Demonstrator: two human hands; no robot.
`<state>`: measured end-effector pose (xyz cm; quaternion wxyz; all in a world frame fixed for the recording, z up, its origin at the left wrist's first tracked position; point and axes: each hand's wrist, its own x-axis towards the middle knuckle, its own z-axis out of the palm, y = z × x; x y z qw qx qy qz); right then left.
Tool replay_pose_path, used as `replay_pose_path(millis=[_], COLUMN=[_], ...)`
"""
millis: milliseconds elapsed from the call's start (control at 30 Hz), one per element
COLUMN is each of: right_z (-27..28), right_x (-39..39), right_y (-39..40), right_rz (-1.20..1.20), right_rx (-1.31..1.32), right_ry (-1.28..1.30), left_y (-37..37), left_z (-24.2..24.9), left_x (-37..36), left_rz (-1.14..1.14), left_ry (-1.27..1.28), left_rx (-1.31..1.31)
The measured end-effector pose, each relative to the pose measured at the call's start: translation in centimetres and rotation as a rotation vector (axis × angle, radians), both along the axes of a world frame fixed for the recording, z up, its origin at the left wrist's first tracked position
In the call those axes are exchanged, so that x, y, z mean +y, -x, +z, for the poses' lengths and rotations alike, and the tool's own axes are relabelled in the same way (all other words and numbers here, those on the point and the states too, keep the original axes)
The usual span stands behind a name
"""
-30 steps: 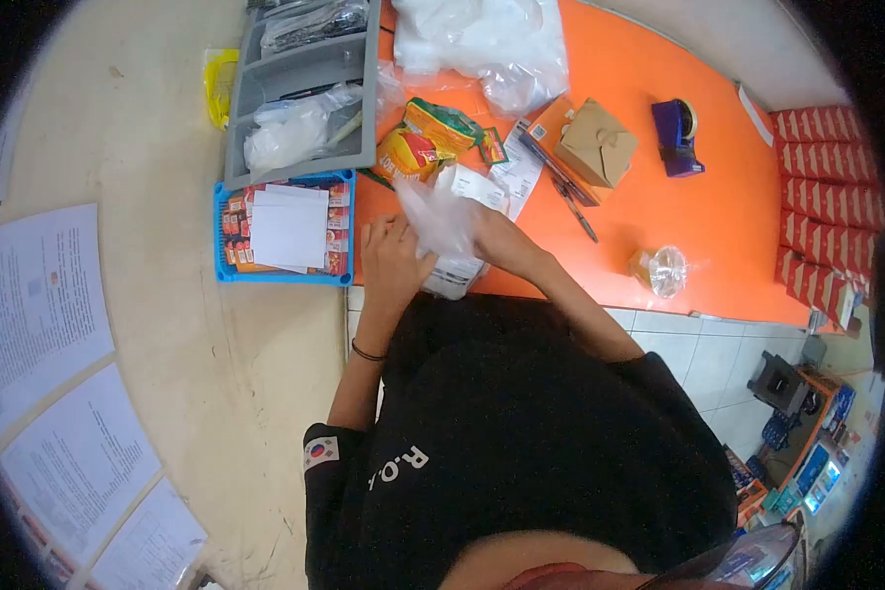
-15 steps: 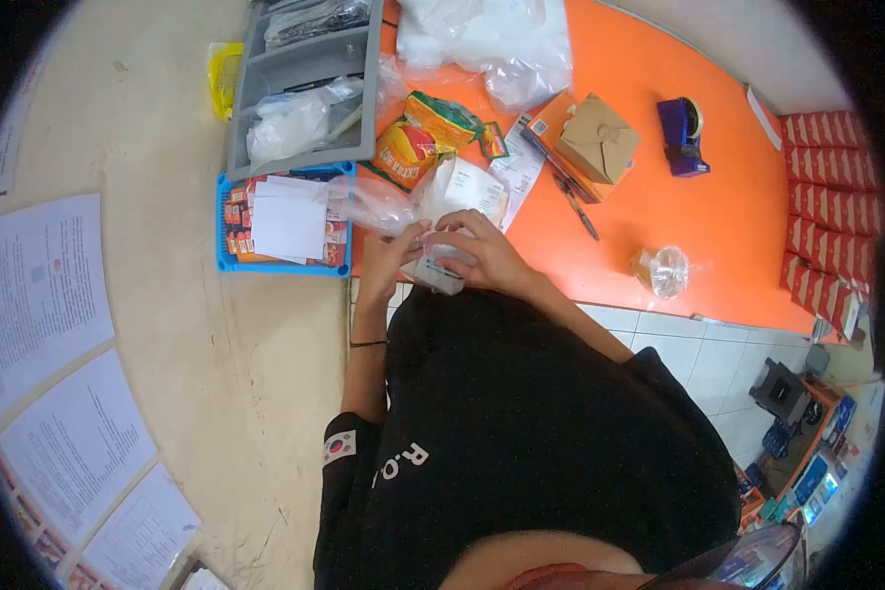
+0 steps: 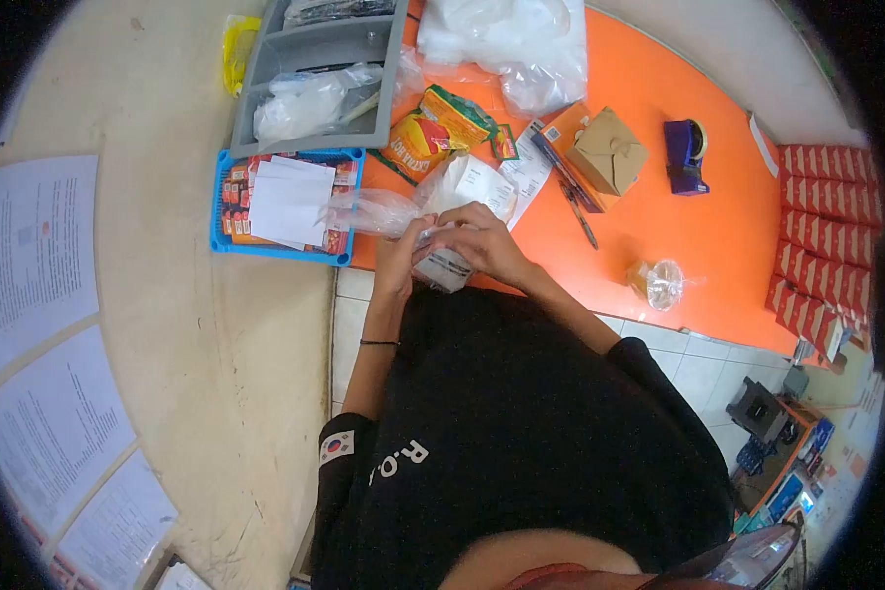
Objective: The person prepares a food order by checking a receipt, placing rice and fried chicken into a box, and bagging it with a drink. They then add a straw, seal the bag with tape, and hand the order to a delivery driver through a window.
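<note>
Close in front of my black shirt, both hands grip a clear plastic bag with a pale, boxy item inside that I cannot make out. My left hand pinches the bag from the left, near its gathered upper part, which stretches towards the blue basket. From the other side my right hand has its fingers bent over the bag. Just beyond the hands lies a white paper packet with a printed label. An orange and green "Extra Hot" pouch rests behind it.
A blue basket holds sachets and white papers; a grey divided tray stands behind. On the orange table are plastic bags, a kraft box, a pen, a tape dispenser and a wrapped cup. Red boxes stack rightward.
The view has shifted slightly. My right hand's fingers have closed in nearer to my left hand on the plastic bag, and the bag's lower end has turned a little.
</note>
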<state>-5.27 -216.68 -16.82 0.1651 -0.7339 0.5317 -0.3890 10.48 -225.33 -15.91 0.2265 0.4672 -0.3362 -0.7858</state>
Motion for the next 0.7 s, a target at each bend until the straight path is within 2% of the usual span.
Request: replay_pose_path(millis=[67,100,167,200,267,367,700], right_z=[-0.3,-0.3,-0.1,0.8,2.6,1.2,1.1], right_x=[0.0,0.1,0.5,0.3,0.1,-0.5,-1.0], right_y=[-0.5,-0.7,-1.0,-1.1,-1.2,-0.9,-1.1], right_rz=[-0.103,-0.098,-0.180,-0.181,-0.248,-0.162,-0.192], right_rx=[-0.412,-0.409,-0.680,-0.679,-1.182,-1.213,-1.156], right_ry=[-0.100,-0.105,-0.271,-0.277,-0.632,-0.523,-0.536], left_y=[0.3,0.4,0.7,0.8,1.0,1.1,1.3], left_z=[0.2,0.3,0.4,0.3,0.2,0.1,0.3], left_x=[0.4,0.6,0.8,0.9,1.2,1.3,1.5], left_rz=[0.039,0.070,0.079,0.082,0.093,0.094,0.123], left_ry=[0.021,0.044,0.070,0.101,0.112,0.139,0.167], left_rx=[0.017,0.030,0.015,-0.002,0.014,0.014,0.019])
